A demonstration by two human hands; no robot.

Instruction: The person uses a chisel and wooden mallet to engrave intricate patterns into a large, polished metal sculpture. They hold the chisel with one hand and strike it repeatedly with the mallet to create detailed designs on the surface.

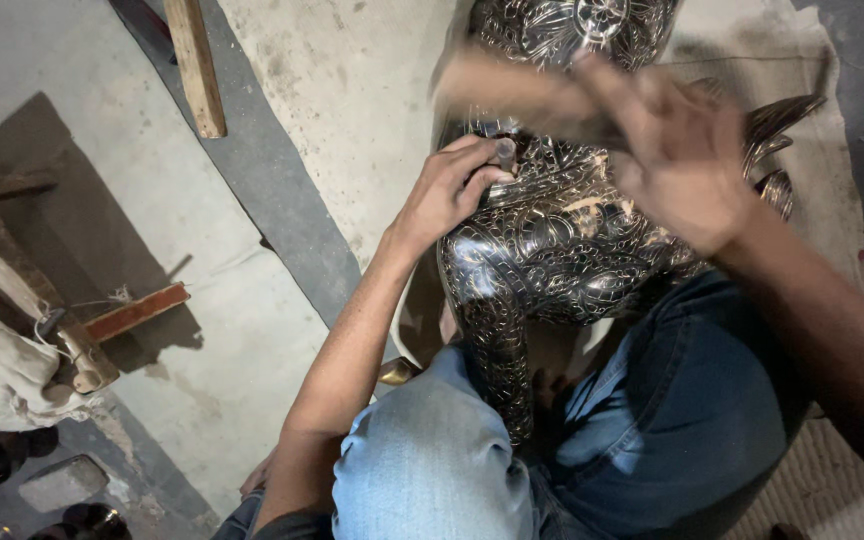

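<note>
A small metal punch (505,152) is pinched upright by the left hand (449,192) against the engraved dark metal figure (562,235), braced betw. the knees so it is steady, while the blurred right hand (677,160) is closed on a hammer handle (512,95) above, approx. over the punch.

free: bare concrete floor (352,90) left of engraved metal vessel (562,230)
blocked: knees clamp vessel below; wooden plank (197,65) far left
</note>
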